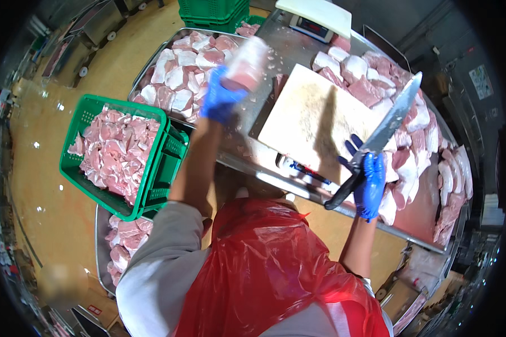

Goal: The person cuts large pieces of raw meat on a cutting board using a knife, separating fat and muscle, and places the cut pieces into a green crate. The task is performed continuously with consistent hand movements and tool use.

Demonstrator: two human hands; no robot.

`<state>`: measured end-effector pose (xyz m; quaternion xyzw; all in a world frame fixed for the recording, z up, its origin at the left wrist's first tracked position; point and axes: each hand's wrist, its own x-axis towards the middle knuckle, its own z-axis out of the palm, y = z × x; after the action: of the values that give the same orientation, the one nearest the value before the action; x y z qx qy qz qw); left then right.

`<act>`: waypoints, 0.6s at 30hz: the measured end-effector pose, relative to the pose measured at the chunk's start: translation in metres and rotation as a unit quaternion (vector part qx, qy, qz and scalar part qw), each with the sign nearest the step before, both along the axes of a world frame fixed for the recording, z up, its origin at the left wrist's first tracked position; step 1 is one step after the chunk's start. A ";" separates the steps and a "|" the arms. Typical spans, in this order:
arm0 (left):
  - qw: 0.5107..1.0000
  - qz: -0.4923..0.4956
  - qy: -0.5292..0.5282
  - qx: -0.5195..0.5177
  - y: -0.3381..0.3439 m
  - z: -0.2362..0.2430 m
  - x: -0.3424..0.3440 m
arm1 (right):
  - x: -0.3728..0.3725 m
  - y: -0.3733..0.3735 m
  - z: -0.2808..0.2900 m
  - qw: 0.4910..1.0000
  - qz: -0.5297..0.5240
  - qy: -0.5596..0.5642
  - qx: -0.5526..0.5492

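Observation:
My left hand (pixel 219 98), in a blue glove, is closed on a motion-blurred piece of pork (pixel 247 64) with a pale fat side. It is raised beside a metal tray of cut pork chunks (pixel 180 73). My right hand (pixel 371 182), also gloved in blue, has a large knife (pixel 393 118) in its grip, the broad blade tilted up and away to the right and the black handle toward me. Some of that hand's fingers stick out to the left. Below the blade lies a white cutting board (pixel 295 115) with brownish stains and a dark shadow.
Large pork pieces (pixel 413 151) are heaped right of the board on the metal table (pixel 242 143). A scale (pixel 320 19) stands at the far edge. On the left, a green crate (pixel 73 163) of meat trimmings sits above another meat tray (pixel 102 247). A marker-like item (pixel 303 169) lies by the board.

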<state>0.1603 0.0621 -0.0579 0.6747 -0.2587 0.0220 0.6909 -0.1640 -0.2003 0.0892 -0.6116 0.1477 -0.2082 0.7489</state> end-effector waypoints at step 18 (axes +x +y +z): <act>0.806 -0.468 -0.252 0.260 -0.338 0.147 -0.197 | -0.229 -0.106 -0.134 0.910 -0.385 0.077 0.132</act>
<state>-0.0369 -0.2755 0.0887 0.5970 -0.7041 -0.2025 0.3269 -0.3927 -0.3064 -0.0451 -0.4171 0.4545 -0.4113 0.6710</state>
